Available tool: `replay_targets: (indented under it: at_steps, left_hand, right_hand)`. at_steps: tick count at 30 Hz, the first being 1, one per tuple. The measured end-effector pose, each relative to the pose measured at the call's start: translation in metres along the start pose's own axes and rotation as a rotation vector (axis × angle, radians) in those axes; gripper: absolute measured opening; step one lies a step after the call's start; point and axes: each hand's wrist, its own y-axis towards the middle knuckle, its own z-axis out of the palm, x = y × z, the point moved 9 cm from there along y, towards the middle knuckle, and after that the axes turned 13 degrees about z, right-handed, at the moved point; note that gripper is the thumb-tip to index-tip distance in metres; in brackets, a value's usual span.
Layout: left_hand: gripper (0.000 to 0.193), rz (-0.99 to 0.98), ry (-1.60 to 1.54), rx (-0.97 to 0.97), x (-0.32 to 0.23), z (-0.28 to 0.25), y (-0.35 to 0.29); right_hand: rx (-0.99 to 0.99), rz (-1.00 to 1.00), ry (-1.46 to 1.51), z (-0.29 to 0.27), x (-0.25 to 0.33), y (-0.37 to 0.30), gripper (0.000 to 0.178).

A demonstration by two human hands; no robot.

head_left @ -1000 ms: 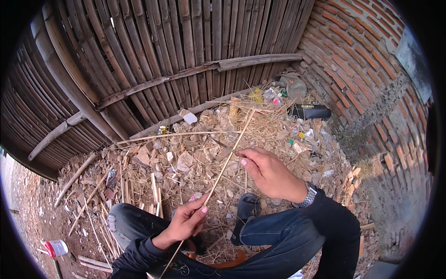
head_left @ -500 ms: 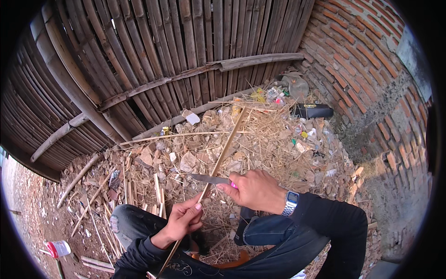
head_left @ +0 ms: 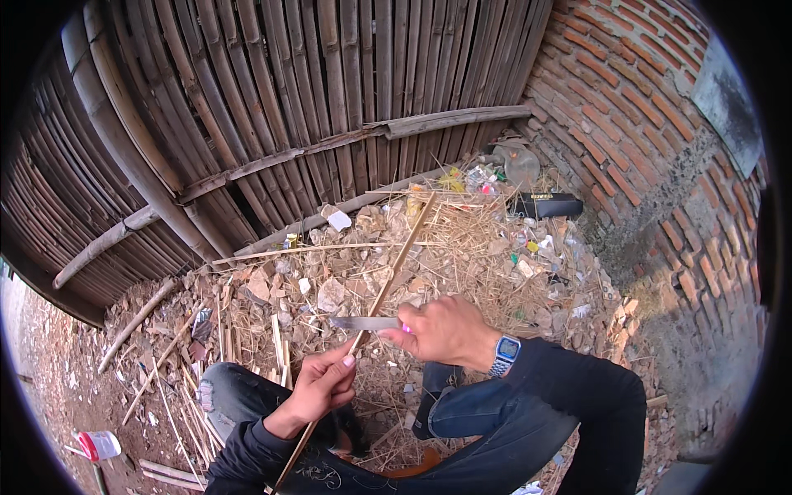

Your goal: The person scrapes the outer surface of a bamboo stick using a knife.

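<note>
My left hand (head_left: 318,388) is closed around a long, thin bamboo strip (head_left: 406,249). The strip slants from beside my left leg up and away to the right, its far end raised over the rubble. A knife (head_left: 360,322) with a grey blade is gripped in my right hand (head_left: 455,332); a bit of pink shows at its handle, the rest hidden by my fingers. Its blade crosses the strip just beyond my left fingers, tip pointing left. Whether the edge is cutting in cannot be made out.
A slatted bamboo wall (head_left: 330,74) stands ahead, a brick wall (head_left: 610,124) at the right. Stones, straw shavings (head_left: 470,223) and litter cover the ground. Split bamboo pieces (head_left: 279,351) lie by my left knee. A red-and-white tub (head_left: 101,445) sits at the lower left.
The knife blade has turned nearly level across the strip. Both hands keep their holds, and the whole view has shifted slightly.
</note>
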Motion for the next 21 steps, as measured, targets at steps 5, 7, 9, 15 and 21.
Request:
replay_targets:
  at_steps: [5, 7, 9, 15, 21]
  left_hand:
    - [0.047, -0.016, 0.007, 0.012, -0.003, -0.002, -0.012]
    - [0.047, -0.007, 0.003, 0.010, 0.001, 0.005, -0.009]
    - [0.046, 0.004, -0.028, 0.031, -0.002, 0.003, -0.007]
    - [0.046, -0.080, -0.048, -0.006, -0.004, -0.003, -0.018]
    - [0.046, -0.093, -0.047, 0.043, 0.006, 0.008, -0.011]
  right_hand:
    - [-0.202, 0.302, -0.083, -0.044, -0.101, 0.029, 0.068]
    - [-0.211, 0.334, -0.065, -0.042, -0.093, 0.025, 0.067]
    - [-0.226, 0.373, -0.039, -0.042, -0.081, 0.019, 0.066]
    - [-0.096, 0.259, 0.034, -0.011, -0.057, 0.025, 0.064]
    - [-0.362, 0.621, -0.007, -0.078, -0.185, 0.006, 0.063]
